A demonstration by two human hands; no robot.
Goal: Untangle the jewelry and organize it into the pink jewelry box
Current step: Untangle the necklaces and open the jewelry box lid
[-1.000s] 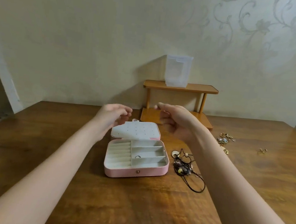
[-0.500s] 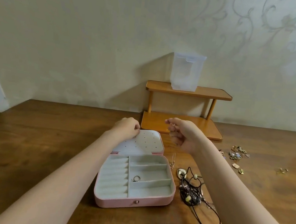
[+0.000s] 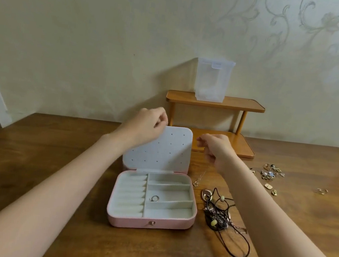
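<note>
The pink jewelry box (image 3: 151, 224) lies open in the middle of the wooden table, with one ring (image 3: 154, 198) in a middle compartment. My left hand (image 3: 146, 126) grips the top left edge of the white dotted earring panel (image 3: 162, 148), which stands nearly upright. To the right of the panel, my right hand (image 3: 216, 147) pinches a thin gold chain (image 3: 201, 176). The chain hangs down, and its lower end touches the table beside the box. A tangle of black cords, beads and chains (image 3: 218, 214) lies right of the box, partly under my right forearm.
Several small earrings and charms (image 3: 270, 173) are scattered at the right, with one ring (image 3: 322, 191) farther out. A two-level wooden shelf (image 3: 249, 106) stands against the wall behind the box, carrying a clear plastic container (image 3: 212, 80).
Both hands came down from in front of the shelf. My left hand took hold of the white panel and raised it upright. The chain now hangs from my right hand.
</note>
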